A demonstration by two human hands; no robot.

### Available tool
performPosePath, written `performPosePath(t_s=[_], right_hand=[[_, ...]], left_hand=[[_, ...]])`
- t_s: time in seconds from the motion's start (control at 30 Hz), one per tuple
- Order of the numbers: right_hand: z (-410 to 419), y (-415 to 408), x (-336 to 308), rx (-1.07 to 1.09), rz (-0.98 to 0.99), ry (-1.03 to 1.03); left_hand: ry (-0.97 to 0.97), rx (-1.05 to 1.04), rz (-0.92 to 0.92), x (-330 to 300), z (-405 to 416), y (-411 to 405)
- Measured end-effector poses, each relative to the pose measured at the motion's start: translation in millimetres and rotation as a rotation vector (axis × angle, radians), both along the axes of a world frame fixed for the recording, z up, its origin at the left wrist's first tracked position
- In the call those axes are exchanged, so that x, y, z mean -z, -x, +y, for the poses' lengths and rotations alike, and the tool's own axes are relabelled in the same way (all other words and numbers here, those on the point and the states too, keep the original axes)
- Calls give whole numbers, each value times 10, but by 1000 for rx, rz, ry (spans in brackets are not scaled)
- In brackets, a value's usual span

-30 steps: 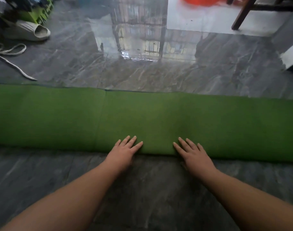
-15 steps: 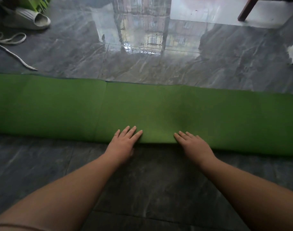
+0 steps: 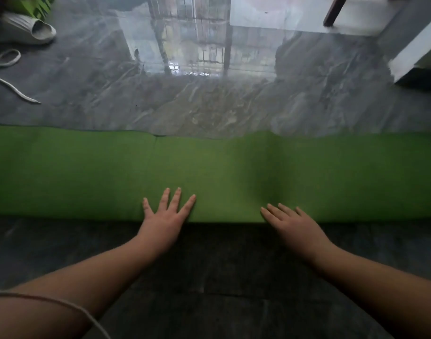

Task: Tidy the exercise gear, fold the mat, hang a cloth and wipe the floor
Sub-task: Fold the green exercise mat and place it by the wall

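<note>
Now my fingers (image 3: 176, 199) lie straight and spread, flat on the near edge of the green mat (image 3: 332, 177): left hand (image 3: 164, 216) and right hand (image 3: 292, 221) side by side, apart. Its long axis runs left to right across the grey floor (image 3: 209, 277). Farther off at the left lie a slipper (image 3: 26, 31) and a white cord (image 3: 8, 77).
</note>
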State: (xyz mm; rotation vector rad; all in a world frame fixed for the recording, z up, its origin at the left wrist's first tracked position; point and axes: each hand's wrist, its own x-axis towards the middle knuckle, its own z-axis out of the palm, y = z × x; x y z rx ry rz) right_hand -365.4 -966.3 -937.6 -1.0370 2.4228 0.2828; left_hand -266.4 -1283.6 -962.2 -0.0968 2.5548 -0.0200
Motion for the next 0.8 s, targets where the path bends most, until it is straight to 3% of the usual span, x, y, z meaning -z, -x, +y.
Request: performPosePath(t_s=[0.3,0.47,0.63,0.8], right_hand=[[519,-609,560,49,-15,45],[575,-696,711,99,9,170],[905,-512,641,394,42,232],[1639,-368,582,745,156,216]], left_hand=[[9,50,-174,117,315,-321],[-77,57,-99,125,827,-299],[-203,118,-51,160,1487,-35],[-207,158,-16,241,2116,397]])
